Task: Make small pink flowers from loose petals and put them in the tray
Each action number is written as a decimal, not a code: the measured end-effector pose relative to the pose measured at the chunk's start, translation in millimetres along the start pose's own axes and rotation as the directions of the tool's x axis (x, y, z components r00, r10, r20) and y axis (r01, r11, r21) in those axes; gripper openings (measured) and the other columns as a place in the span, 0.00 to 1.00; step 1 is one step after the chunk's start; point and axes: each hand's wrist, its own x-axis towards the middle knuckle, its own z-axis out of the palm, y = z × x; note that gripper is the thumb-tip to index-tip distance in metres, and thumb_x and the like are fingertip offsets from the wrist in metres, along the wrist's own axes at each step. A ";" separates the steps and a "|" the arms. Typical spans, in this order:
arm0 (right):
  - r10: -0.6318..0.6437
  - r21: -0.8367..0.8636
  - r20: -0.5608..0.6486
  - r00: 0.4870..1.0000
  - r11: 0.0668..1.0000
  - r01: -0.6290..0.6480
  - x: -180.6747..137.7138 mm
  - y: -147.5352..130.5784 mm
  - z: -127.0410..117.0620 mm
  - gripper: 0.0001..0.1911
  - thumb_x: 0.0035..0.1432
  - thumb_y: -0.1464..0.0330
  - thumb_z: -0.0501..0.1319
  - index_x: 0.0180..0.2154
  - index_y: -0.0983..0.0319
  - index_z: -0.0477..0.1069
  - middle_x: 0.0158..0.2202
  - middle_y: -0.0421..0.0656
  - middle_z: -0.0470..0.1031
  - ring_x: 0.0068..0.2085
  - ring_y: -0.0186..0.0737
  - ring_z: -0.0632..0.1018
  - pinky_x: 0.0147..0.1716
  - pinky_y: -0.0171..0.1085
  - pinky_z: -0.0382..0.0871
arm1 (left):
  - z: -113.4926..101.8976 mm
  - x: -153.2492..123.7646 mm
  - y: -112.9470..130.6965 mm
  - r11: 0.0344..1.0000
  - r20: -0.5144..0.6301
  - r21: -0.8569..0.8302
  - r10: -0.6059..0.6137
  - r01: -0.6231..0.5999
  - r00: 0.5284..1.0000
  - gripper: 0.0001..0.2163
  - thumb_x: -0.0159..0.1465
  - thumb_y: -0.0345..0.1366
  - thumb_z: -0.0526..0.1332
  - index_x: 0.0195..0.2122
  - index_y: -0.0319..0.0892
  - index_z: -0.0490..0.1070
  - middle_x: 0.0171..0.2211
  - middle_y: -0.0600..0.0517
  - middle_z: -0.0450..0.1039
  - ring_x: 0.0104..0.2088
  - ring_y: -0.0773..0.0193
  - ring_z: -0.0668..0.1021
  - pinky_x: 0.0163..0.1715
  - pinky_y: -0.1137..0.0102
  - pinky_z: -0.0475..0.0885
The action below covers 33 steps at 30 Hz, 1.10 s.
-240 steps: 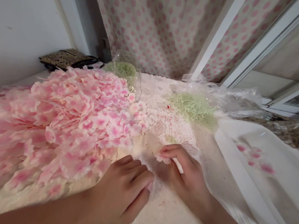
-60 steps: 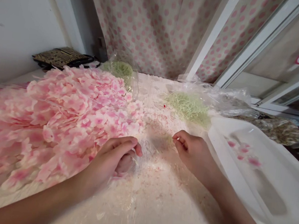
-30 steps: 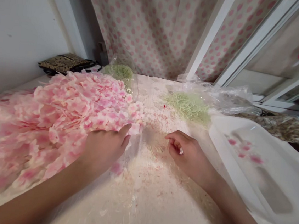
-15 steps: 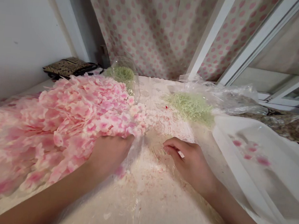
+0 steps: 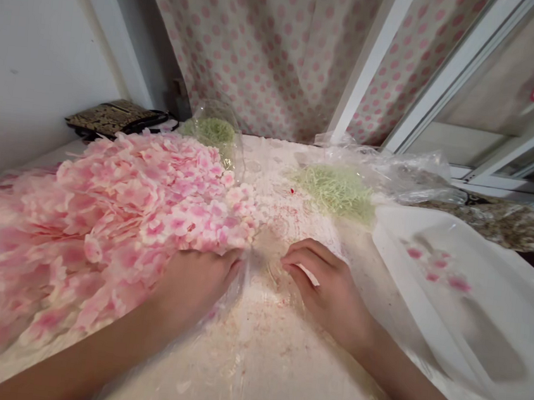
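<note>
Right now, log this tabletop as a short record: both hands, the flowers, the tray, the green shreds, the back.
Left hand: left hand back up, by the near right edge of the flower heap; underside hidden, so any hold cannot be told
Right hand: right hand with fingers curled, thumb tip close to the forefinger; any small thing held cannot be told
Flowers: pink flower heap, left side
Tray: white tray, right side, pink blossoms inside
Green shreds: loose pile, beyond the right hand
Back: polka-dot curtain
</note>
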 end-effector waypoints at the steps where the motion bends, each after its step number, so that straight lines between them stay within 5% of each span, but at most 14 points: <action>1: -0.010 -0.002 -0.002 1.000 1.000 0.010 -0.8 -0.2 1.1 0.08 0.58 0.78 0.54 0.30 0.63 0.69 0.33 0.43 0.71 0.35 0.36 0.72 0.35 0.36 0.67 | 1.5 0.4 -0.2 1.000 -0.005 0.014 0.008 -0.008 1.000 0.16 0.66 0.33 0.46 0.44 0.44 0.72 0.23 0.47 0.77 0.20 0.53 0.77 0.17 0.69 0.56; 4: -0.048 -0.007 -0.036 0.998 0.999 0.048 -3.2 -1.3 4.2 0.09 0.56 0.80 0.54 0.30 0.63 0.69 0.34 0.44 0.70 0.37 0.37 0.72 0.36 0.37 0.67 | 5.0 -0.3 -0.5 1.000 -0.051 0.000 -0.004 0.004 0.999 0.15 0.65 0.32 0.46 0.39 0.41 0.73 0.18 0.48 0.74 0.18 0.54 0.76 0.17 0.69 0.56; 7: -0.040 0.039 -0.058 0.998 0.998 0.042 -4.3 -4.9 5.0 0.10 0.56 0.80 0.55 0.29 0.62 0.70 0.39 0.45 0.69 0.42 0.38 0.72 0.40 0.38 0.67 | 3.1 -3.5 1.1 0.962 -0.115 -0.273 -0.047 0.014 0.992 0.13 0.65 0.36 0.48 0.39 0.41 0.73 0.17 0.51 0.72 0.18 0.60 0.74 0.19 0.71 0.59; 11: 0.021 0.274 0.030 0.999 0.961 -0.028 -3.5 -11.7 4.5 0.08 0.55 0.77 0.59 0.28 0.59 0.71 0.44 0.43 0.68 0.47 0.37 0.72 0.44 0.36 0.67 | -6.1 -9.1 7.7 0.638 -0.114 -0.770 -0.090 -0.031 0.989 0.11 0.64 0.37 0.51 0.35 0.41 0.72 0.18 0.56 0.68 0.17 0.71 0.67 0.19 0.76 0.58; 14: 0.039 0.404 0.051 0.998 0.913 -0.057 -3.1 -14.0 6.2 0.06 0.54 0.75 0.61 0.29 0.58 0.71 0.38 0.40 0.73 0.41 0.34 0.75 0.40 0.34 0.69 | -10.6 -11.8 13.1 0.404 -0.084 -0.914 -0.068 -0.049 0.994 0.11 0.63 0.37 0.52 0.30 0.39 0.71 0.16 0.57 0.63 0.16 0.74 0.61 0.16 0.78 0.55; 17: 0.070 0.441 0.030 0.997 0.894 -0.076 -3.6 -13.5 8.8 0.07 0.54 0.77 0.60 0.29 0.59 0.70 0.32 0.38 0.74 0.35 0.32 0.76 0.34 0.32 0.69 | -11.4 -13.4 16.0 0.280 -0.040 -0.960 -0.038 -0.027 0.998 0.11 0.62 0.38 0.53 0.30 0.38 0.71 0.15 0.59 0.57 0.17 0.74 0.59 0.16 0.78 0.53; 22: 0.117 0.467 0.006 0.993 0.878 -0.106 -5.7 -11.2 10.6 0.07 0.53 0.77 0.60 0.29 0.59 0.70 0.33 0.38 0.74 0.36 0.32 0.76 0.35 0.33 0.68 | -9.9 -14.7 15.9 0.270 0.000 -0.963 -0.036 0.010 0.999 0.09 0.61 0.39 0.56 0.32 0.39 0.69 0.14 0.62 0.45 0.16 0.74 0.53 0.16 0.77 0.48; 33: 0.119 0.496 0.048 0.992 0.859 -0.127 -4.1 -17.1 9.6 0.07 0.52 0.77 0.59 0.28 0.60 0.68 0.32 0.39 0.73 0.34 0.33 0.75 0.34 0.34 0.68 | -5.3 -15.1 13.7 0.322 -0.056 -0.945 0.017 -0.058 0.998 0.11 0.63 0.38 0.54 0.28 0.39 0.71 0.15 0.61 0.49 0.16 0.75 0.53 0.16 0.77 0.48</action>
